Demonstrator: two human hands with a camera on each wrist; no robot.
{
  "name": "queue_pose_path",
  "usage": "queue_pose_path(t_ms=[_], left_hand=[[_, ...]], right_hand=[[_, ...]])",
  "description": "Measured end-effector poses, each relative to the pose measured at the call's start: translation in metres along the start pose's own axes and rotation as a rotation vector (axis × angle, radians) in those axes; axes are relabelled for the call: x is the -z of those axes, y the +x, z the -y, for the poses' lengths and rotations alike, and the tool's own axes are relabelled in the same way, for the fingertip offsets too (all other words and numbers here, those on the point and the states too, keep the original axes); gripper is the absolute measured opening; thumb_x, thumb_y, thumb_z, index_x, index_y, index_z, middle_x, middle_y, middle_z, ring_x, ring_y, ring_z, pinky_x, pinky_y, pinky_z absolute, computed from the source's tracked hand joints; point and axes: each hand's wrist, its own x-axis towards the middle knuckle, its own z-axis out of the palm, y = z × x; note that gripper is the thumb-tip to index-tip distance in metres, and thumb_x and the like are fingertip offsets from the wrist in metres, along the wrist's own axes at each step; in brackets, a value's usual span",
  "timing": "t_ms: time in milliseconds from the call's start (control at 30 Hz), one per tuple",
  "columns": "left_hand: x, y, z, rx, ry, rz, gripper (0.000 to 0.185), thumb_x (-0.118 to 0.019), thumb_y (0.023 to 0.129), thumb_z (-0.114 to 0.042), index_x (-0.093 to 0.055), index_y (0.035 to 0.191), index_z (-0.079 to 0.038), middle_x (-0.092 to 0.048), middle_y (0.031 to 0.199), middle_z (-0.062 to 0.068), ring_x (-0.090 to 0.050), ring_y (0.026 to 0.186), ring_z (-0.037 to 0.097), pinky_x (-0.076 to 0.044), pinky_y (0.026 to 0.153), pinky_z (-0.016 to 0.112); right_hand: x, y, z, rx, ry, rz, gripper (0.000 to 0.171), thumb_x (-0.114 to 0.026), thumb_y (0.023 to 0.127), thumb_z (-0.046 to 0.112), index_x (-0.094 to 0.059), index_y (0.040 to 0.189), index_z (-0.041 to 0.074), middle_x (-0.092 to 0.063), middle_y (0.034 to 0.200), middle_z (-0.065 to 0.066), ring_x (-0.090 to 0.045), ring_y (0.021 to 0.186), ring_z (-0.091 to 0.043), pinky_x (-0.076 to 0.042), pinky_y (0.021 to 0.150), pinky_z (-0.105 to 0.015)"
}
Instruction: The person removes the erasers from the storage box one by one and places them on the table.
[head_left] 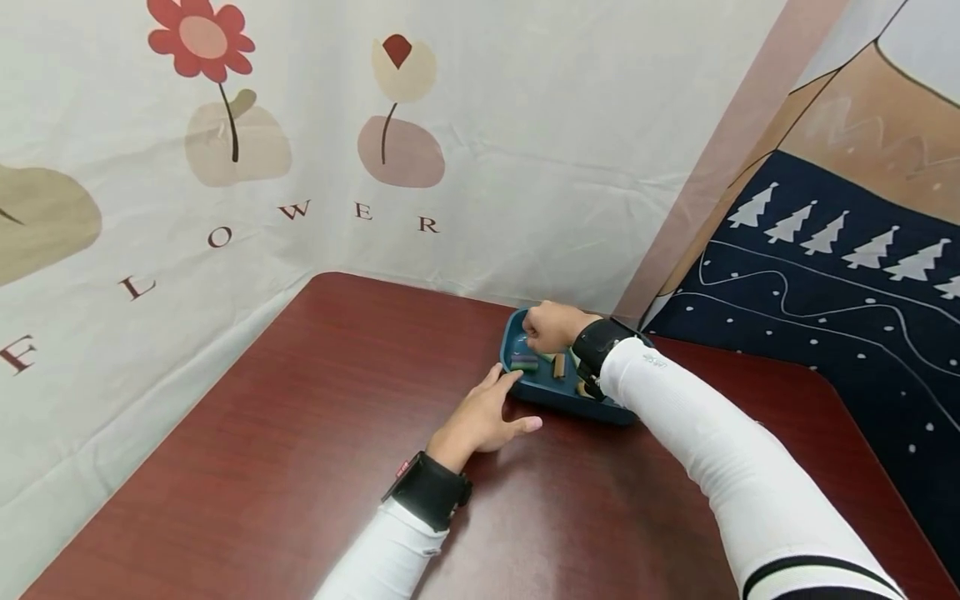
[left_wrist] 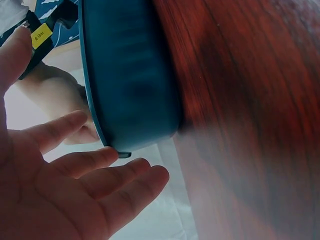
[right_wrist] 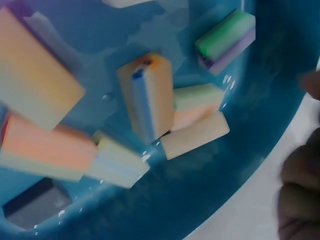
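A dark teal tray [head_left: 570, 404] stands on the table and holds several small striped blocks. In the right wrist view, a green and purple block [right_wrist: 227, 40] lies apart near the side. A tan block with a blue stripe [right_wrist: 150, 95] stands out in the middle, beside a plain beige block [right_wrist: 196, 135]. My right hand [head_left: 553, 325] is curled over the tray's far left part; its palm is hidden and nothing shows between its fingers. Spread and straight, my left hand [head_left: 483, 417] has its fingertips right at the tray's near left corner.
The brown table [head_left: 315, 433] carries the tray near its far edge. Behind it hangs a white curtain [head_left: 525, 183] with printed flowers. A dark blue cloth [head_left: 825, 325] with white trees hangs at the right. Water drops dot the tray's inside.
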Motion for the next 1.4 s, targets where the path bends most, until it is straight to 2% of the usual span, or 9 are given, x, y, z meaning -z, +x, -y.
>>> queue_pose_path(t_ms=[67, 133, 267, 333, 433, 633, 967, 1233, 1400], left_hand=[[0.001, 0.0, 0.0, 0.0, 0.003, 0.0, 0.078, -0.066, 0.089, -0.049, -0.033, 0.153, -0.021, -0.016, 0.16, 0.01, -0.028, 0.141, 0.035, -0.032, 0.107, 0.054], [0.002, 0.0, -0.001, -0.002, 0.001, -0.003, 0.078, -0.067, 0.089, -0.049, -0.033, 0.153, -0.02, -0.016, 0.16, 0.011, -0.029, 0.141, 0.036, -0.033, 0.107, 0.055], [0.002, 0.0, -0.001, 0.003, 0.001, -0.005, 0.078, -0.066, 0.088, -0.05, -0.033, 0.153, -0.021, -0.016, 0.16, 0.01, -0.029, 0.14, 0.037, -0.033, 0.106, 0.055], [0.001, 0.0, -0.001, 0.003, 0.002, -0.004, 0.078, -0.066, 0.088, -0.05, -0.033, 0.152, -0.02, -0.017, 0.16, 0.01, -0.03, 0.139, 0.037, -0.033, 0.106, 0.055], [0.001, -0.001, -0.001, 0.01, 0.001, 0.0, 0.077, -0.066, 0.088, -0.05, -0.034, 0.152, -0.021, -0.017, 0.16, 0.01, -0.03, 0.139, 0.038, -0.034, 0.105, 0.056], [0.002, -0.003, -0.001, 0.004, -0.001, -0.01, 0.077, -0.066, 0.088, -0.05, -0.035, 0.152, -0.021, -0.018, 0.16, 0.01, -0.03, 0.139, 0.038, -0.033, 0.105, 0.057], [0.001, -0.004, -0.001, -0.012, -0.011, -0.017, 0.077, -0.067, 0.088, -0.049, -0.035, 0.151, -0.019, -0.019, 0.159, 0.012, -0.031, 0.139, 0.038, -0.034, 0.104, 0.058], [0.0, -0.005, -0.001, -0.008, 0.011, -0.011, 0.077, -0.067, 0.088, -0.05, -0.036, 0.151, -0.02, -0.02, 0.159, 0.011, -0.032, 0.138, 0.04, -0.035, 0.104, 0.058], [-0.001, -0.005, -0.002, -0.016, 0.007, -0.019, 0.077, -0.066, 0.088, -0.051, -0.036, 0.151, -0.019, -0.02, 0.159, 0.012, -0.032, 0.138, 0.038, -0.035, 0.104, 0.058]], right_hand=[[0.001, 0.002, 0.002, -0.02, -0.048, 0.057, 0.023, -0.06, 0.094, 0.012, -0.054, 0.072, 0.013, -0.044, 0.062, 0.003, -0.041, 0.051, -0.011, -0.035, 0.051, -0.026], [0.0, 0.003, 0.005, -0.031, -0.099, 0.113, 0.004, -0.062, 0.094, 0.015, -0.063, 0.092, 0.011, -0.058, 0.079, 0.0, -0.052, 0.063, -0.012, -0.044, 0.057, -0.027], [-0.002, 0.006, 0.01, -0.016, -0.187, 0.185, 0.035, -0.065, 0.095, 0.023, -0.059, 0.127, 0.011, -0.064, 0.115, -0.009, -0.063, 0.091, -0.018, -0.054, 0.075, -0.034], [-0.004, 0.007, 0.012, -0.001, -0.233, 0.213, 0.044, -0.065, 0.095, 0.026, -0.054, 0.135, 0.012, -0.064, 0.12, -0.01, -0.064, 0.097, -0.021, -0.054, 0.082, -0.036], [-0.006, 0.008, 0.014, 0.011, -0.301, 0.23, 0.054, -0.067, 0.094, 0.028, -0.049, 0.142, 0.015, -0.066, 0.116, -0.008, -0.064, 0.097, -0.02, -0.054, 0.085, -0.039], [-0.014, 0.009, 0.011, 0.062, -0.39, 0.222, 0.055, -0.069, 0.091, 0.033, -0.051, 0.142, 0.02, -0.069, 0.106, -0.004, -0.064, 0.089, -0.017, -0.055, 0.082, -0.038], [-0.025, 0.004, 0.011, 0.169, -0.522, 0.107, 0.039, -0.07, 0.091, 0.029, -0.061, 0.128, 0.018, -0.071, 0.096, -0.005, -0.067, 0.086, -0.02, -0.057, 0.076, -0.035], [-0.027, 0.004, 0.013, 0.179, -0.554, 0.104, 0.035, -0.068, 0.093, 0.028, -0.061, 0.126, 0.019, -0.07, 0.09, -0.003, -0.067, 0.081, -0.018, -0.057, 0.072, -0.033], [-0.026, 0.003, 0.01, 0.18, -0.523, 0.109, 0.035, -0.069, 0.092, 0.028, -0.062, 0.125, 0.018, -0.071, 0.089, -0.003, -0.068, 0.078, -0.017, -0.057, 0.073, -0.034]])
